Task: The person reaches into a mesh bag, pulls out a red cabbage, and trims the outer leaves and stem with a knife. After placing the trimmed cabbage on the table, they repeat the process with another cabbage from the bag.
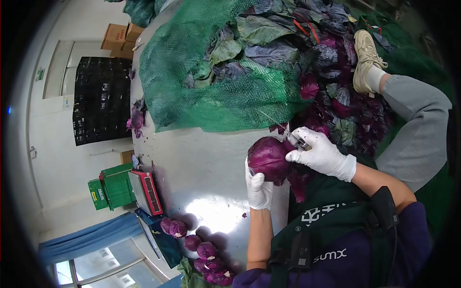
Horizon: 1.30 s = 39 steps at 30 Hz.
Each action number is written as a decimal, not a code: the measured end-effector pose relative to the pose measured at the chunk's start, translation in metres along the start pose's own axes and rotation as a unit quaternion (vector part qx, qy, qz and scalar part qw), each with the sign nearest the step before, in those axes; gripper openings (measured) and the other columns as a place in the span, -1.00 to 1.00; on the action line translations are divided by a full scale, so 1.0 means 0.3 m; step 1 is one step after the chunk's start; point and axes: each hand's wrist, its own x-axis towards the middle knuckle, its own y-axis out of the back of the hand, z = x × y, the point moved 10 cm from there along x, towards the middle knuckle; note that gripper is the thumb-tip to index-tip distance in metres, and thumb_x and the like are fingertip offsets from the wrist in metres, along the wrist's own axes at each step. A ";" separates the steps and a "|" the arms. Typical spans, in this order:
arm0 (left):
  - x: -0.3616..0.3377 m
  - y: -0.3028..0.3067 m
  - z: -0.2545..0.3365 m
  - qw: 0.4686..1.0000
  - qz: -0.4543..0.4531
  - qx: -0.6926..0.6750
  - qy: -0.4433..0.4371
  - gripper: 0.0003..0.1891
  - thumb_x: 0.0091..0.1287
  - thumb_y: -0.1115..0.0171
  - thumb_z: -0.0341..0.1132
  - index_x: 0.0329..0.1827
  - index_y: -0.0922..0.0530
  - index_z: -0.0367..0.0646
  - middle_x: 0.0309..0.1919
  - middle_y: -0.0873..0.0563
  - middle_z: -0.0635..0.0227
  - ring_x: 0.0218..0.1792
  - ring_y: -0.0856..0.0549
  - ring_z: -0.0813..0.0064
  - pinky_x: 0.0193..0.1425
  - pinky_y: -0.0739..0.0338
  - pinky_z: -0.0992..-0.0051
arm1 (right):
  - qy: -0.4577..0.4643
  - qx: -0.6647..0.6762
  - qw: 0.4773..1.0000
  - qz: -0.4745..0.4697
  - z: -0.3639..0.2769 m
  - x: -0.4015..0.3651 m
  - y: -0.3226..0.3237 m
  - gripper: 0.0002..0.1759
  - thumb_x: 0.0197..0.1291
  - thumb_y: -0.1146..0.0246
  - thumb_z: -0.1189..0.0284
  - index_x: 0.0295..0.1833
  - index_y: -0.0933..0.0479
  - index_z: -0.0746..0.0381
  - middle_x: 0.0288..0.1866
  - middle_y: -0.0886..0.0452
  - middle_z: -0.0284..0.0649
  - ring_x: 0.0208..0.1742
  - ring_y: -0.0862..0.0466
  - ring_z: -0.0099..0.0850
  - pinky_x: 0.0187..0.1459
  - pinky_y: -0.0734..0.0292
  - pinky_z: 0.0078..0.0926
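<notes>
Fingers (pixel 257 178) of the left hand (pixel 260 193) cup one purple cabbage (pixel 268 157), those of the right hand (pixel 322 154) clasping one knife (pixel 302 144).

Left hand (pixel 260 189) cups a red cabbage (pixel 269 157); right hand (pixel 321 153) holds a knife (pixel 302 143).

A blue curtain (pixel 89 238) hangs beside a bright window (pixel 111 258) near the white wall (pixel 55 139).
</notes>
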 end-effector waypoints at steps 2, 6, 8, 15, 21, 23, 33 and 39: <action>-0.005 -0.002 -0.014 0.997 -0.012 -0.071 0.032 -0.08 0.19 -0.54 -0.08 0.57 -0.27 -0.15 0.42 -0.51 0.14 0.44 -0.51 0.09 0.54 -0.45 0.03 | -0.044 0.062 0.996 -0.036 -0.072 -0.017 -0.003 -0.65 0.34 -0.42 0.34 0.09 -0.58 0.33 -0.10 -0.66 -0.25 -0.25 -0.66 -0.52 -0.20 -0.58 -0.46; 0.006 -0.051 -0.042 0.997 -0.009 -0.069 0.030 -0.02 0.22 -0.49 0.21 0.59 -0.27 -0.09 0.50 -0.45 0.17 0.49 -0.46 0.06 0.60 -0.36 -0.04 | 0.058 -0.020 0.998 -0.034 -0.218 -0.033 0.010 -0.84 0.30 -0.36 0.47 -0.12 -0.55 0.30 -0.39 -0.60 -0.24 -0.40 -0.67 -0.50 -0.31 -0.56 -0.45; 0.012 -0.058 -0.052 0.997 -0.020 -0.064 0.031 -0.05 0.25 -0.46 0.22 0.59 -0.27 -0.08 0.51 -0.42 0.18 0.50 -0.45 0.10 0.61 -0.34 -0.06 | 0.044 -0.017 0.999 0.021 -0.207 -0.014 0.083 -0.83 0.27 -0.37 0.44 -0.14 -0.55 0.28 -0.42 -0.60 -0.21 -0.38 -0.70 -0.37 -0.30 -0.57 -0.39; 0.004 -0.103 -0.042 0.986 0.017 -0.164 0.015 -0.12 0.34 -0.40 0.17 0.59 -0.27 -0.10 0.48 -0.44 0.15 0.50 -0.44 0.10 0.59 -0.37 -0.06 | 0.174 -0.289 0.903 0.265 -0.205 -0.008 0.351 -0.53 0.05 -0.52 0.20 -0.06 -0.59 0.28 -0.08 -0.55 -0.09 -0.08 -0.63 -0.13 -0.05 -0.59 -0.23; 0.023 -0.161 -0.010 0.987 0.034 -0.152 -0.043 -0.14 0.40 -0.31 0.21 0.56 -0.26 -0.18 0.43 -0.49 0.07 0.43 -0.51 0.03 0.51 -0.48 -0.06 | 0.059 -0.074 0.992 0.079 -0.136 -0.073 -0.030 -0.50 0.12 -0.48 0.31 0.14 -0.54 0.23 -0.01 -0.60 -0.08 -0.13 -0.72 -0.18 -0.07 -0.67 -0.28; 0.027 -0.087 -0.028 0.984 0.073 -0.159 -0.026 -0.15 0.36 -0.35 0.21 0.56 -0.28 -0.08 0.44 -0.47 0.06 0.44 -0.49 0.02 0.49 -0.48 -0.14 | -0.005 -0.112 0.993 0.032 -0.123 -0.062 -0.018 -0.66 0.13 -0.37 0.46 0.04 -0.57 0.25 -0.16 -0.67 -0.06 -0.20 -0.74 -0.12 -0.11 -0.68 -0.26; 0.002 -0.109 -0.084 0.932 0.048 -0.346 0.095 -0.05 0.13 -0.51 0.23 0.54 -0.32 0.04 0.45 -0.42 0.12 0.49 -0.41 0.06 0.53 -0.37 -0.21 | 0.109 -0.139 0.975 0.134 -0.136 0.020 0.224 -0.43 0.07 -0.59 0.34 0.20 -0.62 0.23 -0.07 -0.65 -0.21 -0.21 -0.67 -0.42 -0.06 -0.63 -0.42; -0.018 -0.105 -0.043 0.993 -0.013 -0.074 0.088 0.08 0.16 -0.34 0.50 0.60 -0.27 -0.04 0.53 -0.39 0.14 0.52 -0.42 0.04 0.61 -0.32 -0.13 | 0.071 0.144 0.986 -0.045 -0.147 0.005 -0.028 -0.39 0.21 -0.57 0.33 0.32 -0.57 0.31 0.10 -0.65 -0.26 0.00 -0.64 -0.53 0.10 -0.61 -0.47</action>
